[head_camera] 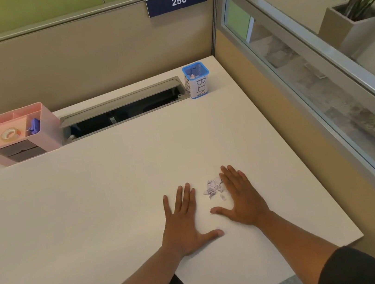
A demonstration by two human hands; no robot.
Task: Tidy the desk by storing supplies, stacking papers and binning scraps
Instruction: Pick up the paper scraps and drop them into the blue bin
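White desk (pixel 93 204) fills a beige cubicle corner. Scraps (pixel 214 189), small torn bits of white paper with purple print, lie between the left hand (pixel 184 222) and right hand (pixel 239 197), both flat with fingers spread; the right touches the pile. Far back stand a blue bin (pixel 196 79) holding scraps and a pink organizer (pixel 17 133) with tape (pixel 10 134). Bare desk lies between scraps and bin.

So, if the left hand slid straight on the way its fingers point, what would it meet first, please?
Probably nothing soon: the left hand points across bare desk toward the open cable trough, passing left of the paper scraps.
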